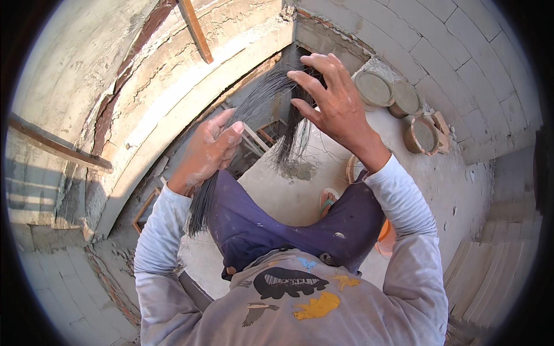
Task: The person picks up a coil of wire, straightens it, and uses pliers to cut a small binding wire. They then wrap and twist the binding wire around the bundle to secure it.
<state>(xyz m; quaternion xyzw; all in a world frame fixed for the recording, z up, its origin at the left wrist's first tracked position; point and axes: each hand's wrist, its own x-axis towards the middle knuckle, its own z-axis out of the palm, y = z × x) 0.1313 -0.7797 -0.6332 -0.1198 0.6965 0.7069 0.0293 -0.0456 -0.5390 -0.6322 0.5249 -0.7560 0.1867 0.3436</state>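
Note:
My left hand (pixel 203 149) is closed around a bundle of thin, dark, wire-like strands (pixel 262 89). One end fans out below the fist beside my left thigh. From the fist the strands run up and to the right, bend over, then hang down in loose ends between my hands. At that bend, my right hand (pixel 339 109) is raised with its fingers apart and slightly curled. Its fingertips are close to the strands; whether they touch cannot be made out.
Round tubs with grey contents (pixel 374 87) stand along the block wall (pixel 461 43) at the right. An orange bucket (pixel 386 237) is beside my right leg. On the left, a concrete ledge (pixel 135 158) borders a lower opening with wooden pieces. A wooden bar (pixel 195 32) leans above.

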